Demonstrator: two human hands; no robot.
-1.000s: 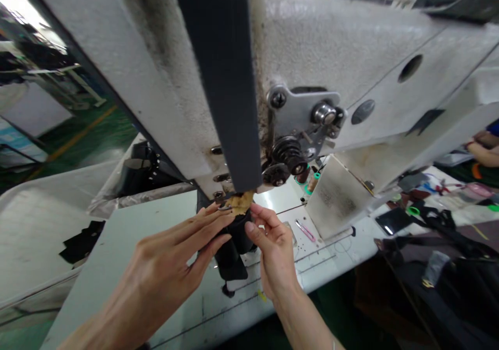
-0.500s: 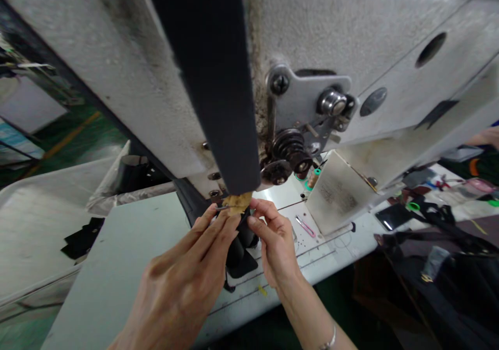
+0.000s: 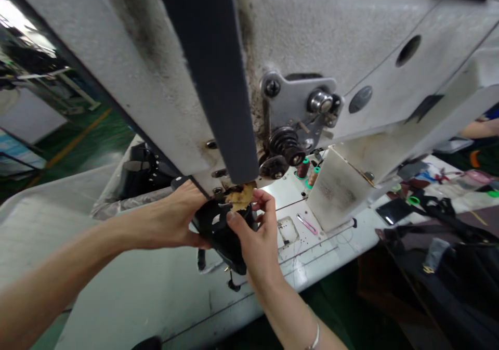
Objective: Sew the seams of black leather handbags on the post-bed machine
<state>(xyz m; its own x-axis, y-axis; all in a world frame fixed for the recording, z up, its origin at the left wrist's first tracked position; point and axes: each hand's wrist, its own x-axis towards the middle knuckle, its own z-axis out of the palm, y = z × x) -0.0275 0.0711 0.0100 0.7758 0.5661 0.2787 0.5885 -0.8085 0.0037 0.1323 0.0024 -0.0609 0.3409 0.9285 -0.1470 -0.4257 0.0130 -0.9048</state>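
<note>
A black leather-like piece (image 3: 222,241), curved and glossy, sits under the head of a grey sewing machine (image 3: 187,105). My left hand (image 3: 181,217) grips its left side, thumb below, with the other fingers partly hidden behind the machine head and the piece. On the near right side, my right hand (image 3: 257,228) pinches its upper edge between thumb and fingers. Just above my right thumb, a crumpled tan scrap (image 3: 240,198) shows below the dark bar (image 3: 222,79) on the machine. The needle and presser foot are hidden.
Thread spools (image 3: 313,176) stand behind the machine. Pink-handled thread snips (image 3: 307,224) lie on the machine bed, right of my hands. Farther right are a phone (image 3: 392,212) and dark straps. A pale bin (image 3: 42,225) with black items (image 3: 134,178) stands left.
My left hand has moved from over the tan scrap to the left side of the black piece. The piece has turned and shifted left. My right hand stays near its edge.
</note>
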